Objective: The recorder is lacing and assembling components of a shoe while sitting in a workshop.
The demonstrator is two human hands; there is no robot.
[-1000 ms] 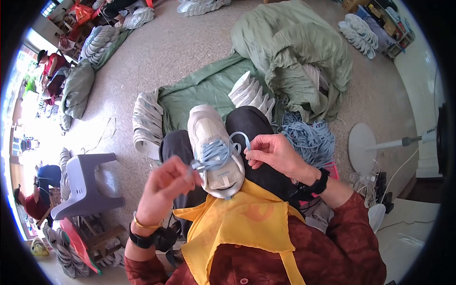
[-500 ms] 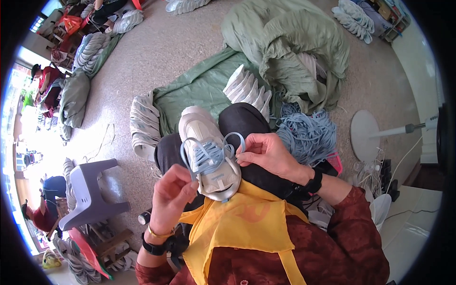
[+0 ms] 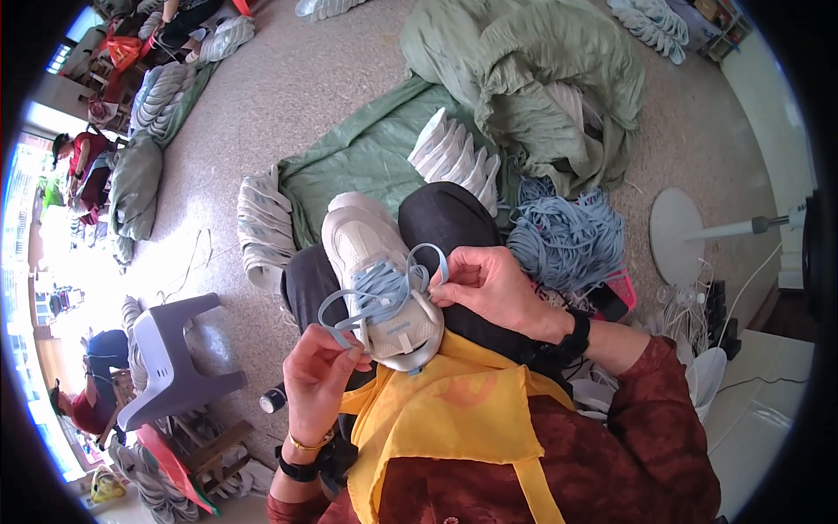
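Note:
A white sneaker (image 3: 353,240) rests across my lap, toe pointing away from me and heel close to the yellow apron (image 3: 445,419). Its light blue shoelace (image 3: 379,284) criss-crosses the tongue. My left hand (image 3: 316,371) pinches one loose end of this lace, which arcs up in a loop on the shoe's left. On the other side, my right hand (image 3: 493,293) pinches the opposite end by the shoe's collar, with a smaller loop rising above the fingers. Both hands are closed, thumb against forefinger.
Blue laces (image 3: 567,236) lie heaped right of my knee. Stacked white shoe parts (image 3: 264,227) stand ahead by a green cloth (image 3: 358,148). A purple-grey stool (image 3: 175,362) is at left; a white fan base (image 3: 676,236) stands right. Other people sit at far left.
My left hand has shifted slightly down, and the lace on its side now bows out in a wider loop. My right hand stays nearly in place. The view has shifted a little.

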